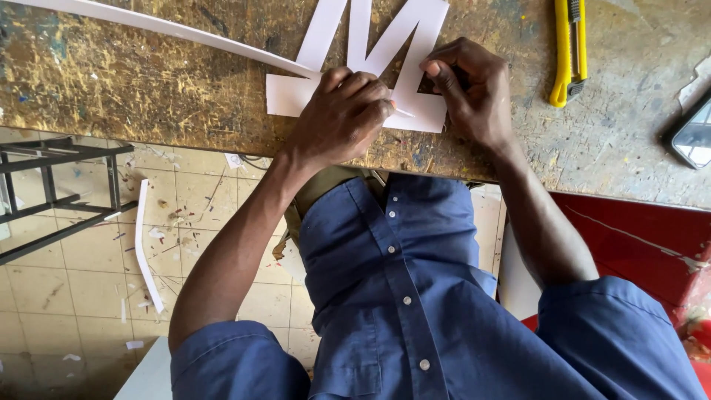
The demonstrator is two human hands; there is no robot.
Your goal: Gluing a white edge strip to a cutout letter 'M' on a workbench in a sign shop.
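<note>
A white cut-out sheet shaped like a large letter [415,30] lies on a scratched wooden tabletop [148,89]. My left hand [339,111] is closed in a fist over the sheet's lower edge, and a thin pale tip sticks out of it toward the right. What the fist grips is mostly hidden. My right hand [474,89] presses its fingertips down on the sheet's right part, beside a dark cut opening. A long white strip [148,26] runs from the upper left and ends under my left hand.
A yellow utility knife [569,48] lies at the top right of the table, and a phone [692,133] sits at the right edge. Below are a tiled floor with white scraps [144,252], a black metal frame [59,185] and a red surface [637,237].
</note>
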